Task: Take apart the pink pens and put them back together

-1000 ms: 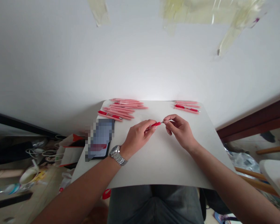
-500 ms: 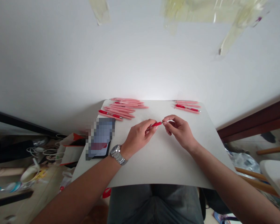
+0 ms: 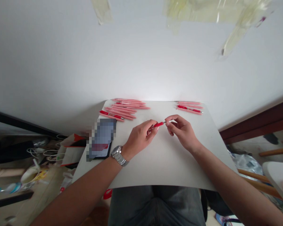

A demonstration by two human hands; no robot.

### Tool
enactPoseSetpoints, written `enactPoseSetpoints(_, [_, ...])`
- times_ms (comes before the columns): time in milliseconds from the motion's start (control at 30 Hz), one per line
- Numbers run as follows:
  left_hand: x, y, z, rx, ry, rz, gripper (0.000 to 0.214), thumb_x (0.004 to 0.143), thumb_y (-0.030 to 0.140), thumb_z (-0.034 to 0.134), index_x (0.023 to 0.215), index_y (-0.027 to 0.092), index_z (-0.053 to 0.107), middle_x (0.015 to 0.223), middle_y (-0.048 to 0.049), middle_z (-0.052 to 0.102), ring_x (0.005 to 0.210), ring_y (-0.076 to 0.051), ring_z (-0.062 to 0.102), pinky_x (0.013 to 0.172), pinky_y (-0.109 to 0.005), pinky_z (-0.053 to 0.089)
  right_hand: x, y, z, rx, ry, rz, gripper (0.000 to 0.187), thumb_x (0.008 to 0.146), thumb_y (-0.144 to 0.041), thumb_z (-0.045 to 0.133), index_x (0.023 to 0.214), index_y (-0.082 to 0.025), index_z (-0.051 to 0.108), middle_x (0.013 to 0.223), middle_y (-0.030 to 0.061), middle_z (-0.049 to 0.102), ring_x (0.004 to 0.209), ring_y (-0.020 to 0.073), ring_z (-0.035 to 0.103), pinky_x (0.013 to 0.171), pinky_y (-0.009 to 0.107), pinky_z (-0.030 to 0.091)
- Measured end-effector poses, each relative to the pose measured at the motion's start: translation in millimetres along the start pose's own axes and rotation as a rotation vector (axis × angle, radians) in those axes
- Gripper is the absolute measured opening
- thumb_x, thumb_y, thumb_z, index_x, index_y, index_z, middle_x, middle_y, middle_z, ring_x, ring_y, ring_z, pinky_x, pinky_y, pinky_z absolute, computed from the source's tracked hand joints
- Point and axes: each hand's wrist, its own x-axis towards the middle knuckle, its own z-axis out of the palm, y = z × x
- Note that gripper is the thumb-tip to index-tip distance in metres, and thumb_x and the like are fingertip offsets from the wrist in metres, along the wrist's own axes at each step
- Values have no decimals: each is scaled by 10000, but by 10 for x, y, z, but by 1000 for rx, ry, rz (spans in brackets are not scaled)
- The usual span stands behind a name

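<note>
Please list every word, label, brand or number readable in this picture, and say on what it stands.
No text can be read anywhere.
Red pen, held between the left hand and the right hand: no print visible.
Left pile of pens, right pile of pens: too small to tell.
Phone: screen blurred.
Watch: dial too small.

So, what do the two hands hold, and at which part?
One red pen. The left hand grips its barrel; the right hand pinches the thin end at its tip.
</note>
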Motion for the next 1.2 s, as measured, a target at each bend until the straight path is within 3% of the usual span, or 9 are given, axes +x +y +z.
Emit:
enactPoseSetpoints(233, [14,-10,-50,-10,51,-4,226,1089,387,478,1091,205,612,894,-11,669,748,-129,578,692,-244,420,20,32,-9,-11,20,4,302,927,-518,744,1052,-248,692,756,-18,565,623,133,511,556,300,454])
enactPoseSetpoints(433, [60,-84,-118,-2,170,-19,218,1084,372,492,1100,194,616,956,-36,676,786,-145,587,744,-266,454,23,114,-20,-188,9,21,328,946,-541,703,1070,-238,687,780,-9,601,646,132,519,586,287,444])
enactPoseSetpoints(767, [97,-242,-96,-26,326,-44,160,1069,336,524,1073,204,614,996,-39,644,785,-145,579,746,-284,482,86,302,64,-553,-77,-238,138,1001,-324,618,1077,-246,702,990,46,659,767,153,619,685,302,514])
enactPoseSetpoints(1200, [111,-209,-48,-38,339,-48,160,1070,325,513,1026,200,602,964,-40,619,782,-152,555,755,-305,471,254,280,199,-789,-195,-221,200,958,-210,658,1145,-252,715,1080,42,692,719,140,605,730,311,509])
